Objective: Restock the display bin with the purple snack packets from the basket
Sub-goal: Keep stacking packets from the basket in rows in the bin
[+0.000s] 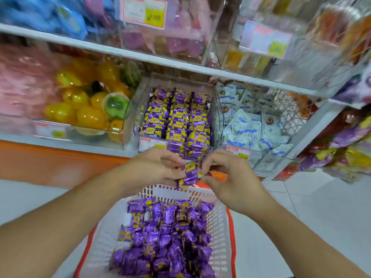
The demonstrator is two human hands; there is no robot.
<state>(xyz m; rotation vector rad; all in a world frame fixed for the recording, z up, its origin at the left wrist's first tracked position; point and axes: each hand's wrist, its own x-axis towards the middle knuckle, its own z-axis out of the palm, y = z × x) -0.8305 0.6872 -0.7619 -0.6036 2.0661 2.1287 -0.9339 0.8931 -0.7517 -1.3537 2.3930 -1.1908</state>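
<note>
A white basket is holding lots of purple snack packets. Above its far rim, the left hand and right hand are both pinching a few packets. The clear display bin on the shelf is already packed with neat rows. Its price tag is too blurry to read.

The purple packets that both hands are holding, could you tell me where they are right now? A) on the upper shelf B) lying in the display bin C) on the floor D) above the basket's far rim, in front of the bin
D: the left hand and right hand pinch the purple packets together above the far rim of the basket, short of the display bin.
</note>
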